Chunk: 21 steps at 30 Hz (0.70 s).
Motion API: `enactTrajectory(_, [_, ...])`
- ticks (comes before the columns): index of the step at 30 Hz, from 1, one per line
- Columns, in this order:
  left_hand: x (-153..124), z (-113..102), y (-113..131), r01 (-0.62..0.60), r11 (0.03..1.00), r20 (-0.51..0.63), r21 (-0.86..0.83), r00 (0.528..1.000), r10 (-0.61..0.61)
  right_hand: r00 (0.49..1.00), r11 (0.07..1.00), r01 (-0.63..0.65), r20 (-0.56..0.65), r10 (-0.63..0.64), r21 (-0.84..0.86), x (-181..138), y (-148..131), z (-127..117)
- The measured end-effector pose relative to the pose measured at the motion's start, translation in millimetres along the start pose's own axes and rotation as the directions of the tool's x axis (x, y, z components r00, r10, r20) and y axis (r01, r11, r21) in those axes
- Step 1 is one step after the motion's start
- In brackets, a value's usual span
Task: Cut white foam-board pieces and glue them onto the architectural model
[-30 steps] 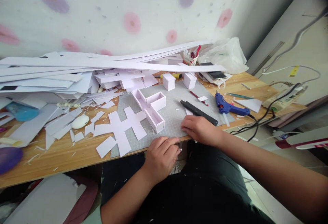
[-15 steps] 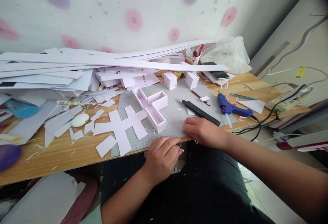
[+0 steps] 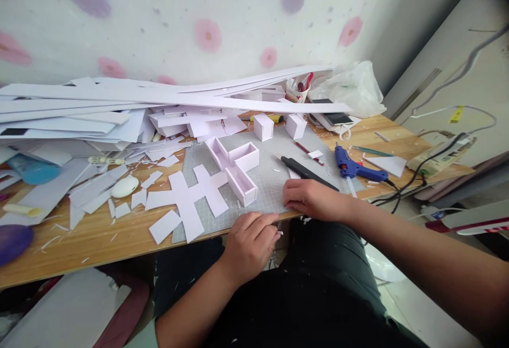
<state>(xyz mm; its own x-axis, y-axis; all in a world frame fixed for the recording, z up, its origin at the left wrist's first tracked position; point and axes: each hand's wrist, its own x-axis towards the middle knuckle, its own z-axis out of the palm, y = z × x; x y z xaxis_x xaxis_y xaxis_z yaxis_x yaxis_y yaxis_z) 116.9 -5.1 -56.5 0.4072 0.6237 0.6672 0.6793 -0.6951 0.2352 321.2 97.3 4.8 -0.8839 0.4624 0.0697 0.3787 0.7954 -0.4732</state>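
My left hand (image 3: 249,244) sits just below the front edge of the grey cutting mat (image 3: 270,178), fingers curled inward, with a tiny white scrap at the fingertips. On the mat's front edge my right hand (image 3: 314,199) lies palm down, fingers together and pointing left. A white foam-board model of open boxes (image 3: 236,165) stands just beyond both hands. Close behind the right hand lies a black utility knife (image 3: 308,173). A flat cross-shaped white cut-out (image 3: 191,197) lies left of the model.
A blue glue gun (image 3: 353,167) with its black cord lies right of the mat. Two small white cubes (image 3: 263,127), a cup of pens (image 3: 296,90) and a phone (image 3: 336,119) stand behind. Long white board strips (image 3: 119,104) pile up at left on the wooden desk (image 3: 103,242).
Both hands stay at the mat's front edge; the right hand has crept slightly left and the view has shifted a little.
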Motion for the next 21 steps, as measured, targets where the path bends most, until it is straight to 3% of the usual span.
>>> enactTrajectory(5, [-0.1, 1.2, 0.0, -0.009, 1.0, -0.007, -0.002, 1.0, 0.009, 0.999, 0.983, 0.003, 0.037, 0.004, -0.185, 3.0, -5.5, 6.3])
enactTrajectory(10, [-0.7, 2.0, -0.6, -0.008, 1.0, -0.004, -0.01, 1.0, 0.008, 0.996, 0.967, -0.071, -0.061, 0.058, -0.246, 8.9, -2.7, 17.6])
enactTrajectory(14, [-1.1, 1.1, -1.0, -0.01, 1.0, -0.002, -0.011, 1.0, 0.01, 0.994, 0.979, -0.071, -0.094, 0.054, -0.192, 6.6, 0.6, 19.7])
enactTrajectory(18, [-2.0, 0.3, -1.2, -0.013, 1.0, 0.004, -0.021, 1.0, 0.013, 0.984, 1.0, 0.003, -0.18, -0.006, -0.014, -7.4, -0.1, 20.6])
enactTrajectory(21, [-2.2, 0.7, -1.3, -0.016, 1.0, -0.002, -0.02, 1.0, 0.016, 0.977, 0.999, -0.028, -0.211, 0.032, 0.019, -12.4, -3.7, 22.4])
